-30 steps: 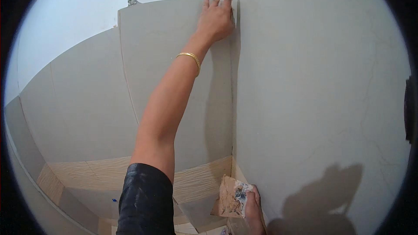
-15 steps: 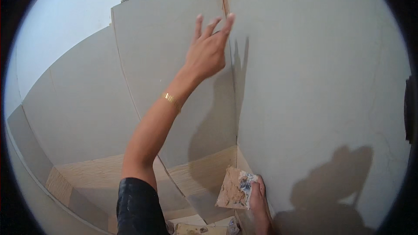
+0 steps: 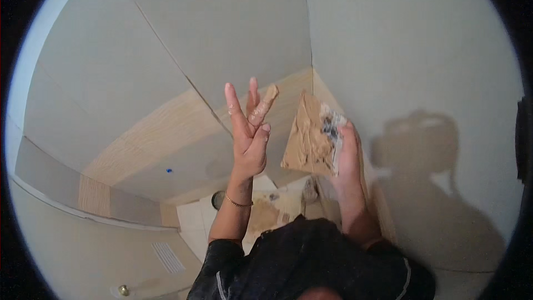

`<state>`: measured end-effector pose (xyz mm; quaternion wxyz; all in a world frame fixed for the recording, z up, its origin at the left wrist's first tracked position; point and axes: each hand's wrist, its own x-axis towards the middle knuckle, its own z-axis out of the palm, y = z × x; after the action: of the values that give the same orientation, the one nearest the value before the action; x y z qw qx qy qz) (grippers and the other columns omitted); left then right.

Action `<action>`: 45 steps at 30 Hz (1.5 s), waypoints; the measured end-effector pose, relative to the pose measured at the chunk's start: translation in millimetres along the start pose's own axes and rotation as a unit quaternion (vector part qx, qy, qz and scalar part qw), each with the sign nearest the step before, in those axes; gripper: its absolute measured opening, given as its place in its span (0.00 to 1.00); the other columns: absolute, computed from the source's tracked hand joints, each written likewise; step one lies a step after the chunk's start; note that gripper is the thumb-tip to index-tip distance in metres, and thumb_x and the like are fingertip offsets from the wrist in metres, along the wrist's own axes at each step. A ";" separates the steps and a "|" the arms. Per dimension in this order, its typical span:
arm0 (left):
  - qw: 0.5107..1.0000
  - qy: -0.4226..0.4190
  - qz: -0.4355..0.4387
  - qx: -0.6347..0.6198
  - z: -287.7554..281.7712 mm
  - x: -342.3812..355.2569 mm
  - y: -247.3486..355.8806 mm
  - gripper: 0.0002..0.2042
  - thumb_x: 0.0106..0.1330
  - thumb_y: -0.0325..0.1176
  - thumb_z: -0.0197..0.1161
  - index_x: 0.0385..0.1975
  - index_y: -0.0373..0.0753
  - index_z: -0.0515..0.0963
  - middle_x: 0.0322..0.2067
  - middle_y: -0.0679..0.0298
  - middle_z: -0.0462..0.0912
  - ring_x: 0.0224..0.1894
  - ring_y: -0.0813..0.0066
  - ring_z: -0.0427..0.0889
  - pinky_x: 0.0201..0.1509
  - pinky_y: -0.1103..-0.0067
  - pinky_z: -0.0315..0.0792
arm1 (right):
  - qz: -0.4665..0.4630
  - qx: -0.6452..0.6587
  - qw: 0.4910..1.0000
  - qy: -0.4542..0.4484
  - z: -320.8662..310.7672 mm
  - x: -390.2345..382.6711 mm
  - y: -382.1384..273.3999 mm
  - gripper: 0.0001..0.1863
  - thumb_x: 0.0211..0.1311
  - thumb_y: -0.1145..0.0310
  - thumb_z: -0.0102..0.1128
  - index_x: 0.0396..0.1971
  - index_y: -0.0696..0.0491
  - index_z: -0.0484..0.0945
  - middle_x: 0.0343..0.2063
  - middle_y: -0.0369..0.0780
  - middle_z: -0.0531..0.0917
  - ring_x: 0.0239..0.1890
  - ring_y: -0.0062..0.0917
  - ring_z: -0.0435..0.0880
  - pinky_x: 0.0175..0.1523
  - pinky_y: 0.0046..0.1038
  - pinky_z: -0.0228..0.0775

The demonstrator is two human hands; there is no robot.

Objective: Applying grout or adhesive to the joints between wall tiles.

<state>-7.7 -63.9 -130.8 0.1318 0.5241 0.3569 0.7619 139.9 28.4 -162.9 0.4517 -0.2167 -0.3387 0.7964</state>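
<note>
I monitor the person's two bare hands through the head camera. The left hand (image 3: 250,147) is open: it is raised in front of the walls with its fingers spread and pointing upward. Tan paste (image 3: 271,93) coats the finger nearest the thumb, and pale smears mark the others. A thin bracelet (image 3: 239,204) encircles the left wrist.

The right hand (image 3: 350,158) grips a flat board (image 3: 302,147) by its right edge, thumb over the upper face. I locate the board to the right of the left hand, just beside it but apart, in front of the corner. A thick, ridged layer of the same paste covers most of its face; a white and dark patch lies next to the thumb.

Behind the hands, the grey left wall (image 3: 244,16) meets the grey right wall (image 3: 400,33) at a vertical seam. A cream textured band (image 3: 150,122) crosses the left wall; a small blue object (image 3: 169,170) sits below it. A stained yellowish sheet (image 3: 286,203) lies on the floor. The person's shadow (image 3: 427,178) falls on the right wall.
</note>
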 end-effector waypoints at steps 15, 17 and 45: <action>0.994 0.046 0.033 0.088 19.2 -48.6 -17.7 0.48 0.62 0.28 0.62 0.72 0.46 0.29 0.71 0.43 0.44 0.73 0.54 0.48 0.74 0.60 0.39 | -0.060 -0.009 0.995 -0.077 5.9 0.4 -12.2 0.12 0.66 0.66 0.43 0.44 0.55 0.70 0.38 0.36 0.75 0.41 0.19 0.72 0.52 0.24 0.64; 0.992 0.045 0.026 0.112 13.6 -56.6 -16.8 0.49 0.61 0.26 0.62 0.72 0.48 0.28 0.71 0.44 0.42 0.73 0.52 0.49 0.73 0.60 0.42 | -0.072 -0.025 0.993 -0.085 5.8 -0.6 -14.3 0.12 0.66 0.66 0.42 0.43 0.55 0.70 0.37 0.36 0.75 0.41 0.19 0.72 0.52 0.24 0.64; 0.915 0.088 0.171 0.355 -7.0 -84.7 -12.1 0.45 0.53 0.30 0.62 0.70 0.39 0.42 0.70 0.43 0.44 0.71 0.47 0.50 0.72 0.55 0.42 | -0.119 -0.047 0.992 -0.019 31.1 -44.6 2.0 0.13 0.68 0.67 0.41 0.47 0.56 0.67 0.39 0.37 0.74 0.42 0.19 0.72 0.53 0.25 0.64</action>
<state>19.1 -106.9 -200.1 -0.2271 0.5201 0.5192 0.6391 140.7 -21.7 -141.6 0.5260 -0.1805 -0.4074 0.7244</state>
